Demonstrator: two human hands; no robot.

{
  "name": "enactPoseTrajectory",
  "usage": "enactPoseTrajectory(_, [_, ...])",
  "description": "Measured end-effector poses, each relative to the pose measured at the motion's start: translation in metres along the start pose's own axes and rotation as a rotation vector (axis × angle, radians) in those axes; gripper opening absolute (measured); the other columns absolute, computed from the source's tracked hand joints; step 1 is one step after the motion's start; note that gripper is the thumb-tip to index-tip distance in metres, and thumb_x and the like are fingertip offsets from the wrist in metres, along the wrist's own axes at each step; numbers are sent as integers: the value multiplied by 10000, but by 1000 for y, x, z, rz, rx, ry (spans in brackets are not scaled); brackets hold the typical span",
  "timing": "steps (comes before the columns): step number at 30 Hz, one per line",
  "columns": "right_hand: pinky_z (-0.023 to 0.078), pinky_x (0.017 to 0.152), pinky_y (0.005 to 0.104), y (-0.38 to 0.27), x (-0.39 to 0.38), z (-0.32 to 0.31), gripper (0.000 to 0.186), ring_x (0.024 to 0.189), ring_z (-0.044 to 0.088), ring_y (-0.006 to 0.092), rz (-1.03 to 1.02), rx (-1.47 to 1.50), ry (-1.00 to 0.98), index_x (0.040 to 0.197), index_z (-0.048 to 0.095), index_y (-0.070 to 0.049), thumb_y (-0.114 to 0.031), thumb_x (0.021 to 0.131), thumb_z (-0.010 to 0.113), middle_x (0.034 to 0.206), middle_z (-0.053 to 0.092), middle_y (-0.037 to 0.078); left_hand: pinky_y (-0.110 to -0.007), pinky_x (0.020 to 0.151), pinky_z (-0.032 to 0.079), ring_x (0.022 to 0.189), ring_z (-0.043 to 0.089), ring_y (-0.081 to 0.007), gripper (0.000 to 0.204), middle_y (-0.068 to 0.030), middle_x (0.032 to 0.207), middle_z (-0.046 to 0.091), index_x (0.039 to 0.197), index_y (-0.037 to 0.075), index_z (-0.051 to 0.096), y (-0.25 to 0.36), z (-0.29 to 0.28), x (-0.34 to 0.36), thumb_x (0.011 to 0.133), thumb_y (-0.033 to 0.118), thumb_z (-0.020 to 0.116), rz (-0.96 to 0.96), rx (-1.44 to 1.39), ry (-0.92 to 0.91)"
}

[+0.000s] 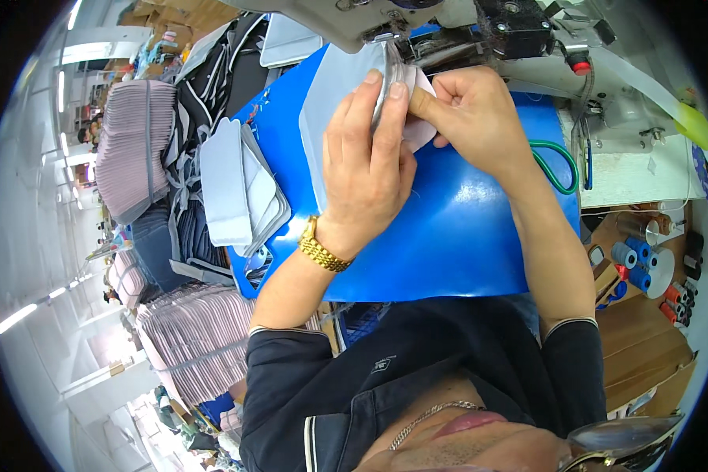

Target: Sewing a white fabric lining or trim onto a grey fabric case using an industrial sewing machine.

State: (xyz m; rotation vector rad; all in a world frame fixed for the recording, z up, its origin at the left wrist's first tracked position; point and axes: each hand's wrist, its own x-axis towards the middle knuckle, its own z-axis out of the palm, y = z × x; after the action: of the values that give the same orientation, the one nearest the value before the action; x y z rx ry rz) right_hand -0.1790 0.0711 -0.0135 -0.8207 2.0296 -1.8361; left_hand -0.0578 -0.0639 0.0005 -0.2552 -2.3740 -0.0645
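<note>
Under the sewing machine's head lies a light grey fabric piece with a raised trimmed edge and a pale pinkish underside. My left hand grips that edge, its fingers reaching along the trim close to the presser foot. On the right side of the same piece, my right hand is closed in a pinch at the fabric. Its fingertips are partly hidden behind the thumb. A blue work surface spreads beneath both hands.
Grey padded panels are stacked left of my left forearm. Tied bundles of pinkish pieces stand farther left. A green looped handle lies right of my right wrist. Thread spools sit at the right.
</note>
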Motion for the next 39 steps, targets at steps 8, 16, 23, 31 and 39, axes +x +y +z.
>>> enactPoseTrajectory(8, [495, 503, 286, -1, -29, 13, 390, 528, 669, 150, 237, 265, -101, 702, 720, 8, -320, 914, 743, 616, 697, 99, -375, 883, 559, 1080, 650, -294, 469, -144, 1300, 638, 1238, 31, 742, -31, -38, 26, 778, -55, 713, 247, 197, -94])
enactPoseTrajectory(16, [554, 614, 274, 22, -39, 38, 364, 681, 724, 130, 243, 387, -98, 820, 753, 69, -263, 965, 719, 724, 752, 102, -378, 784, 464, 946, 610, -230, 344, -42, 1047, 646, 1076, 34, 746, -9, -27, 24, 737, 83, 707, 199, 94, -178])
enactPoseTrajectory(23, [575, 627, 290, 48, -39, 51, 399, 654, 710, 134, 276, 413, -166, 811, 746, 86, -233, 1028, 639, 721, 746, 98, -378, 756, 423, 870, 588, -221, 314, -7, 964, 645, 1075, 85, 762, -1, -9, 15, 766, 83, 708, 50, -5, -103])
enactPoseTrajectory(31, [484, 608, 249, 59, -13, 66, 323, 720, 625, 78, 158, 857, -184, 907, 734, 16, -215, 1073, 580, 829, 719, 37, -381, 747, 455, 852, 627, -240, 167, -39, 941, 694, 1016, 85, 784, -13, 20, 30, 849, 83, 780, -28, 56, -4])
enactPoseTrajectory(39, [472, 603, 241, 48, -21, 61, 311, 689, 577, 52, 101, 797, -78, 876, 701, -17, -217, 1075, 569, 783, 677, -3, -384, 728, 461, 858, 614, -245, 86, -47, 946, 672, 917, 66, 760, -2, 26, 40, 833, 85, 759, -97, 3, 57])
